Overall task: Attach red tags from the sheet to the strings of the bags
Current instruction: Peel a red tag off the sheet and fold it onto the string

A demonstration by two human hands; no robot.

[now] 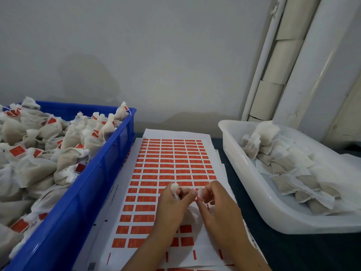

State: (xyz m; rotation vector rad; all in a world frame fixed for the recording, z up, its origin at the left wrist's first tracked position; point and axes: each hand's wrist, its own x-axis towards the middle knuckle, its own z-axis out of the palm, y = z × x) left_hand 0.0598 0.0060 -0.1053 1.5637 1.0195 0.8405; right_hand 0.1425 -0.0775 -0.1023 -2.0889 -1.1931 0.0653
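A white sheet (172,163) printed with rows of red tags lies flat in the middle of the table. Above its lower half, my left hand (172,204) grips a small white bag (174,187) by its gathered top. A thin string (190,187) runs from the bag to my right hand (216,204). My right hand pinches a red tag (199,198) folded around the string's end. The bag's body is mostly hidden behind my fingers.
A blue crate (109,173) on the left is heaped with bags carrying red tags. A white plastic tub (254,192) on the right holds untagged bags. A grey wall stands behind, with pale pipes (273,75) at the right.
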